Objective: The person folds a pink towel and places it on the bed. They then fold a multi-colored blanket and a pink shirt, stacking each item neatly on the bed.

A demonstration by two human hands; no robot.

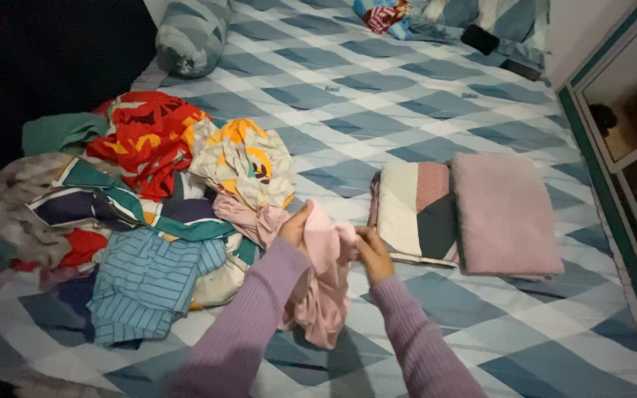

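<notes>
Both hands meet at the top edge of a pink garment (324,284), which is lifted just clear of the bed (436,103) between the heap (134,199) of unfolded clothes on the person's left and two folded pieces on the right. The left hand (296,228) is closed on the upper left of the cloth, fingers curled behind it; the right hand (371,253) pinches the upper right edge between thumb and fingers. The two grips sit close together, so the cloth is bunched between them rather than spread. From the grips the garment hangs straight down and toward the person, its long axis running roughly from the hands to the near edge of the bed, with the lower end draped against the left sleeve (248,317). The folded patchwork piece (416,210) lies just beyond the right hand, almost touching it, and the folded pink towel (505,214) lies beside that, farther right. The right hand is the nearer of the two to the folded pieces; the left is nearer the heap.
</notes>
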